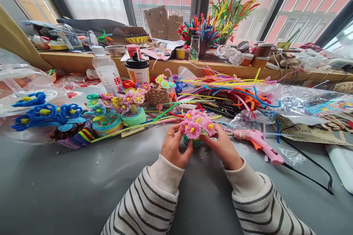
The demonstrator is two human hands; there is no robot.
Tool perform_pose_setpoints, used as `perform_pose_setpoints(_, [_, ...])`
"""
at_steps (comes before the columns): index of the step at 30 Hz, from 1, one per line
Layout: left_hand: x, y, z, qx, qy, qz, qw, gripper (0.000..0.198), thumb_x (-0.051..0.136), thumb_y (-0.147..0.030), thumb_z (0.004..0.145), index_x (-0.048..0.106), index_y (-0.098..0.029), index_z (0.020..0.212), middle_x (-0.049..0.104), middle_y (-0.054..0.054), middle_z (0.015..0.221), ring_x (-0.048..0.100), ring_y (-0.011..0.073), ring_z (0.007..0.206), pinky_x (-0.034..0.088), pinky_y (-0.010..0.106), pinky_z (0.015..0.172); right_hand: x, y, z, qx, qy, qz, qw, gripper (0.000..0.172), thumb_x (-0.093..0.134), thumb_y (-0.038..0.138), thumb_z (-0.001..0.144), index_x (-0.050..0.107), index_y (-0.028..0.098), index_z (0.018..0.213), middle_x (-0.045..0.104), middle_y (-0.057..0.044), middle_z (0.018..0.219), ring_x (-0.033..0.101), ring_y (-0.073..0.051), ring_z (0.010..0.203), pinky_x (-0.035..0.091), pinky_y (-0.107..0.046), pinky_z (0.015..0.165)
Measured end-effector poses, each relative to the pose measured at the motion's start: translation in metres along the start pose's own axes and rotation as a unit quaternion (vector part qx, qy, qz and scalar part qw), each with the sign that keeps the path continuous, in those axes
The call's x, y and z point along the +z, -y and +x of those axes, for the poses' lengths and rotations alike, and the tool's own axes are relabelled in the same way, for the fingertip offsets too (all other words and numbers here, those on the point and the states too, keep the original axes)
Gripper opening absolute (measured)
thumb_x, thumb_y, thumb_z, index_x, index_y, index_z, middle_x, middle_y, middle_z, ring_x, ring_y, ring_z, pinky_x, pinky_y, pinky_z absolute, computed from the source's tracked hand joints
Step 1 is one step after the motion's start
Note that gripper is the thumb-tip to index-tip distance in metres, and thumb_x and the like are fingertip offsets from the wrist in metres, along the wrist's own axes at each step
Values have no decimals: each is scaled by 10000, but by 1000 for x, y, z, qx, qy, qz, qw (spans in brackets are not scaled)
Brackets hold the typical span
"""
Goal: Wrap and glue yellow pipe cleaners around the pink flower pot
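Note:
Pink pipe-cleaner flowers with yellow centres rise from a small green pot on the grey table. My left hand closes on the pot of flowers from the left, with a ring on one finger. From the other side my right hand grips it too, thumb and fingers at the lower petals. Most of the pot is hidden behind flowers and fingers. To the right of my right hand lies a pink glue gun on its side, its nozzle end towards the hand.
Finished flower pots, blue ones and pastel ones, stand at left. Behind lie loose pipe cleaners, a water bottle and a lidded cup. The glue gun's black cord loops at right. A cluttered wooden ledge runs below the windows.

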State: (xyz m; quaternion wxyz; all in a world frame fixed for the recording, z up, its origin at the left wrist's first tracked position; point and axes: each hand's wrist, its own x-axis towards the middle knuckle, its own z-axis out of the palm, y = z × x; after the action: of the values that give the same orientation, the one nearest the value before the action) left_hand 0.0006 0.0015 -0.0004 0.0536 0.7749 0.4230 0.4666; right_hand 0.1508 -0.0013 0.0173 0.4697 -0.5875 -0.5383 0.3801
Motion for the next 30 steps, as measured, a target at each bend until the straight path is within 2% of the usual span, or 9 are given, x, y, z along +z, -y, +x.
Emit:
perform_pose_setpoints(5, [-2,-1,0,-2,12,4,1000,328,504,-195,679,483,-155,1003,471,86,1003,467,193,956,427,322,831,5,-4,0,58,11,65,996,453,582,324,580,434,178,982,526,-59,983,503,-120,676,393,-226,501])
perform_pose_setpoints(9, [-2,-1,0,0,14,9,1000,332,504,-195,682,481,-142,1009,471,89,1000,468,188,951,425,309,831,10,-3,1,66,-9,80,995,455,591,326,555,464,182,967,554,-39,897,467,-91,579,358,-210,452])
perform_pose_setpoints(18, [-2,-1,1,-1,14,5,1000,341,504,-198,683,474,-153,1019,475,82,1008,469,183,956,427,305,828,11,7,-3,109,19,124,986,557,602,368,532,465,202,1046,568,-55,944,499,-121,634,309,-184,401])
perform_pose_setpoints(30, [-2,-1,0,-10,4,4,1000,320,507,-205,684,471,-151,997,475,83,999,464,183,963,423,304,834,8,8,-5,128,18,132,983,533,575,351,573,440,223,1072,533,-67,1025,502,-125,670,323,-176,412])
